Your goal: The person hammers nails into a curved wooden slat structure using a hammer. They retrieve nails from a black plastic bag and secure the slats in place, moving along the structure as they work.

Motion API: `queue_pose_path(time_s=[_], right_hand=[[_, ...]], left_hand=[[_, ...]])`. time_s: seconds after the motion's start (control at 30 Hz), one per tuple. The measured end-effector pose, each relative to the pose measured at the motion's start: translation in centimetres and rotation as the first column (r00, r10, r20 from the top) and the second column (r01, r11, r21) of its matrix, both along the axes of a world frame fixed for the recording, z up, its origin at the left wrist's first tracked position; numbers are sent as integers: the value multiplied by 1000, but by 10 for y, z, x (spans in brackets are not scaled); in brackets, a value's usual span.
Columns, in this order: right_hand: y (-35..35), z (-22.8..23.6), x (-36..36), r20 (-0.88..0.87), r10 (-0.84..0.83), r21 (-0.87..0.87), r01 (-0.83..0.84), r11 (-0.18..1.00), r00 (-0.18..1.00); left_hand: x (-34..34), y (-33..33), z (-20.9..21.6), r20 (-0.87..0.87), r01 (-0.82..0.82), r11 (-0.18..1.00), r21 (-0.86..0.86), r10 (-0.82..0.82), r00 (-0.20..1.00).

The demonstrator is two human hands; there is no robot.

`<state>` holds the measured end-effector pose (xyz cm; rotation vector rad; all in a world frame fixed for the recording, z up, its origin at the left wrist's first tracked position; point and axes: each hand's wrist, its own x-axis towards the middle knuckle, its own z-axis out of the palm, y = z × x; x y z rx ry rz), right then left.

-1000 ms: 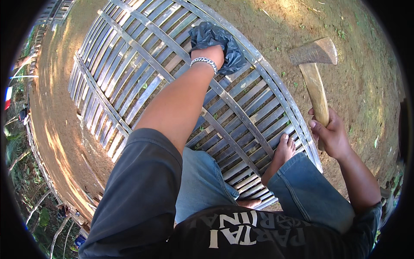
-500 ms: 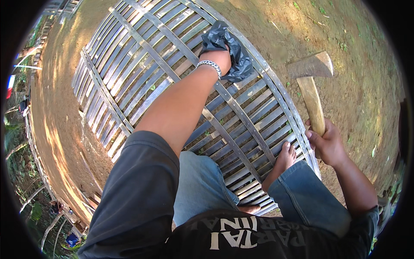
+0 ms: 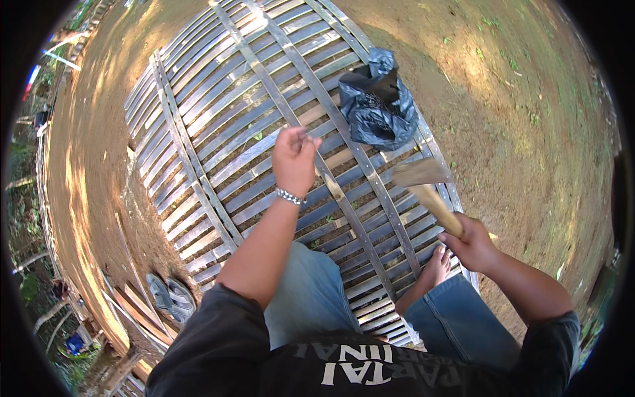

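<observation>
My left hand [image 3: 296, 164] is over the middle of a panel of bamboo slats [image 3: 246, 140], its thumb and fingers pinched together. Whatever the fingertips hold, perhaps something small and dark, is too small to name. In my right hand [image 3: 471, 243] is the wooden handle of an axe [image 3: 423, 173], gripped low. Its rusty, slightly blurred head hangs above the panel's right edge, with the axe tilted to the left. Beyond it, a crumpled black plastic bag [image 3: 378, 126] sits on the slats with its mouth open; the inside is too dark to make out.
My bare foot [image 3: 435, 266] rests on the near right part of the panel, beside the axe. A pair of sandals [image 3: 170, 296] lies on the dirt ground [image 3: 516, 126] at the left. Long wooden strips [image 3: 135, 311] lie near them.
My left hand has come out of the black bag and moved back over the slats. My right hand has swung the axe leftward, from above the ground to above the panel's edge.
</observation>
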<state>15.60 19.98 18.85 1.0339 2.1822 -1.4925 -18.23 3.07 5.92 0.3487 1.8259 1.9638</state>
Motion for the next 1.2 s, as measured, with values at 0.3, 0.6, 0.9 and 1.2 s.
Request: queue_pose_path(time_s=[0.3,0.6,0.9,1.2], right_hand=[[-29,-97,-118,-97,52,240,-28,970,994],[-20,-95,-114,49,-230,-45,232,972,972],[-39,-114,-99,-46,-376,-137,367,920,925],[-53,-118,-100,-44,-248,58,250,966,968]], left_hand=[[9,-15,-39,112,-103,981,-167,122,986],[24,33,-44,138,113,961,-252,-79,987],[34,53,-62,-501,-73,883,-464,-194,843],[39,57,-71,-536,-151,879,-452,-133,833]])
